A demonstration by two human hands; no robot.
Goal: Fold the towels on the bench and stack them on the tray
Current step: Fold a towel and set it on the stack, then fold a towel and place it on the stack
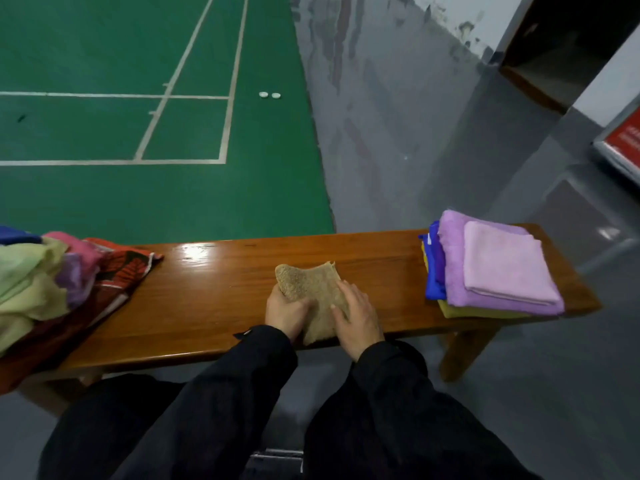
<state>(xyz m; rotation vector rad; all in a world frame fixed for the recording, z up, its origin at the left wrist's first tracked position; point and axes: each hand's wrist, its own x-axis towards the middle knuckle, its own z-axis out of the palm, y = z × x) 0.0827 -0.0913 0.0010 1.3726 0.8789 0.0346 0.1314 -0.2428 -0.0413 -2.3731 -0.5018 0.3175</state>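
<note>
Gripping the tan towel [313, 289] by its left fold, the left hand [286, 311] curls round the nubby cloth at the middle of the glossy wooden table [214, 271]. The right hand [356, 315] lies flat on it, fingers straight. Folded purple towels [498, 265] sit stacked at right; a crumpled pile [45, 278] lies at left.

Wooden bench [214, 289], glossy brown top, legs visible at the right end. On it, left end: loose heap of unfolded towels [45, 282] in green, pink, lilac and a red leaf print. Centre: tan towel [317, 289], partly folded. Right end: folded stack [491, 268], pink and purple over blue; its yellow base is possibly a tray.
</note>
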